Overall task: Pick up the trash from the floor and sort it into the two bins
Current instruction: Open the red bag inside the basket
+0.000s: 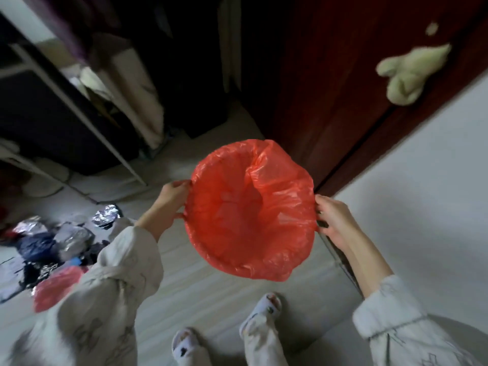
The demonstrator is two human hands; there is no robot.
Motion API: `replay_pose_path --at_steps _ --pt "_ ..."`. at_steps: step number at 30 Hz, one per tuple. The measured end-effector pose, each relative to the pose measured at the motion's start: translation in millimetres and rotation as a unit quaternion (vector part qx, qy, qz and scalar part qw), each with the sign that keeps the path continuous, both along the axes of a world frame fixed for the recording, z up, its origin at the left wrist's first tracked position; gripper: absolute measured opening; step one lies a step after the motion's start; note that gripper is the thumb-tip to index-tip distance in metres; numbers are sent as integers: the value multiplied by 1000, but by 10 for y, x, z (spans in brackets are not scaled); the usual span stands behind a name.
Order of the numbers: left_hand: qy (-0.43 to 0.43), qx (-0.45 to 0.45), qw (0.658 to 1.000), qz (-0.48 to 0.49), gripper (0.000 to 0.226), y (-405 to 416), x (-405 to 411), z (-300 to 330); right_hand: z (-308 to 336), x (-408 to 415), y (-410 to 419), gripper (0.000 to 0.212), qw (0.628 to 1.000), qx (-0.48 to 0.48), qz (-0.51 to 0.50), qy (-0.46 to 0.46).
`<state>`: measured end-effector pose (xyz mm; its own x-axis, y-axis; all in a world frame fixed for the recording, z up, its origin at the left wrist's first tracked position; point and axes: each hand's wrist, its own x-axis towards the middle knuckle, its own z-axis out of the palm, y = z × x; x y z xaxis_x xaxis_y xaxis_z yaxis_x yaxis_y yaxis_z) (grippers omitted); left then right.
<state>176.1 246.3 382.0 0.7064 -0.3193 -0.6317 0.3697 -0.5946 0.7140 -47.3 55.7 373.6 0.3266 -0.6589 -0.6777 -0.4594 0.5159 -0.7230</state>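
Trash [52,244] lies on the floor [200,286] at the left. The left hand [171,196] and right hand [332,217] each pinch the rim of the red bin [250,212], held up. The thin bag could rip or slip off.

red-lined bin [250,210] upright, trash pile [52,239] left

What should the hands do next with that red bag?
Probably carry the red bag left and set it down by the trash pile. Left hand and right hand hold its rim open, and it looks empty.
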Motion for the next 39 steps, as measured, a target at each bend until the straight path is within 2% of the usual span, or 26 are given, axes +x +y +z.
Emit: replay_pose_path --at_steps 5,9,17,22,27,35,39 --pt "-20 -58 994 96 24 1142 542 501 621 950 773 26 993 -59 103 -17" --pt "-57 -91 982 153 28 2360 995 948 1086 1819 1721 26 977 -116 173 -45" --pt "-140 -98 938 303 31 4962 1564 1558 1632 3352 3953 30 929 -105 337 -110" --pt "-127 -82 912 380 29 6330 1697 1574 1709 4169 5251 30 882 -109 444 -117" --pt "-71 -90 885 452 12 7478 1859 1401 1565 4911 6431 22 837 -96 528 -107" --pt "-24 -113 832 542 18 9124 2184 1244 1309 5949 8163 17 780 -46 620 -67" --pt "-16 -105 820 563 15 9744 2428 1101 1147 6353 8896 21 784 -25 619 -40"
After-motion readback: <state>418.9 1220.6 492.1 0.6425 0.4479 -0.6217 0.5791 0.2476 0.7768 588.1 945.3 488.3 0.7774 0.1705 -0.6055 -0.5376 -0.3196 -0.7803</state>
